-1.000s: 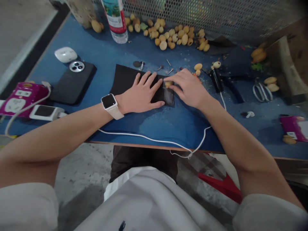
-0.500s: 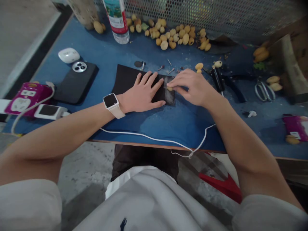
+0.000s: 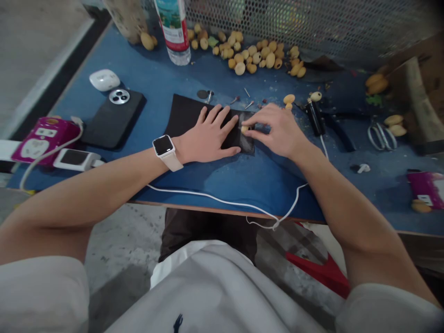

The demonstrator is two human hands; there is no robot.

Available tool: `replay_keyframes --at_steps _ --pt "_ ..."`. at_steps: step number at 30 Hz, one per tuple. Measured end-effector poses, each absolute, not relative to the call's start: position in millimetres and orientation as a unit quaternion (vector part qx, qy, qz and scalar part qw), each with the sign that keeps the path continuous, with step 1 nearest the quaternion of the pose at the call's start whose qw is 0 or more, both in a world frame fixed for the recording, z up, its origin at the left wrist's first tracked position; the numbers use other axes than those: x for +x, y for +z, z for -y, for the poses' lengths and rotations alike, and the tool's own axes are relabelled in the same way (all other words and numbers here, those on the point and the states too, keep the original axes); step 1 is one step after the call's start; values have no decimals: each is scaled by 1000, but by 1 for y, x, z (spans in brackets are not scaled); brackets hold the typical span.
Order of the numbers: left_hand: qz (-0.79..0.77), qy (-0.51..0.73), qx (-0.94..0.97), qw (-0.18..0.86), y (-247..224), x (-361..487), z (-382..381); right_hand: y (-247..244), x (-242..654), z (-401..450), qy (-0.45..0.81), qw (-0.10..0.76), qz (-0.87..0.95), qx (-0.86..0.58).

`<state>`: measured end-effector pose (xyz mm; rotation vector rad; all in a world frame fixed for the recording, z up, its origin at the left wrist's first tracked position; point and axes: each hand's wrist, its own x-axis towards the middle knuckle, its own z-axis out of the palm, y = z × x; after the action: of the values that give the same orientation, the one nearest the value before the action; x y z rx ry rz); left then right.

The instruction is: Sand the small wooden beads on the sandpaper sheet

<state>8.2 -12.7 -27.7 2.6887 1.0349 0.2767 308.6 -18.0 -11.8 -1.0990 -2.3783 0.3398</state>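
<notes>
The right hand (image 3: 279,132) pinches a small tan bead (image 3: 244,130) between its fingertips against a black sandpaper sheet (image 3: 187,113), while the open left hand (image 3: 208,132) lies flat on the sheet.

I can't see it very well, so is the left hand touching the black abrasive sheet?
Touching. The head view shows the left hand lying flat on the black abrasive sheet, with its fingers spread and no gap showing.

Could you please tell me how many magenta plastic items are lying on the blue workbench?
2: a magenta power socket at the far left of the view, and a magenta-and-white item at the far right, its type unclear. Others may be hidden.
</notes>
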Motion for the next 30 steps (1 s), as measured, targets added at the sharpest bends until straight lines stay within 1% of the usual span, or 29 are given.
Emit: replay_keyframes --at_steps 4,9,15,20,26,30 --pt "-360 93 921 121 -25 9 14 -11 302 21 132 246 879 -386" --pt "-357 92 922 121 -23 10 16 -8 301 20 134 210 896 -368" --pt "-360 96 921 116 -24 10 16 -14 305 7 104 246 882 -389" --pt "-361 102 920 114 -27 11 15 -13 305 11 129 219 909 -330" --pt "-364 106 919 108 -29 11 15 -12 301 11 114 233 893 -366" --pt "-358 104 921 115 -28 10 15 -12 302 12 135 229 902 -341"
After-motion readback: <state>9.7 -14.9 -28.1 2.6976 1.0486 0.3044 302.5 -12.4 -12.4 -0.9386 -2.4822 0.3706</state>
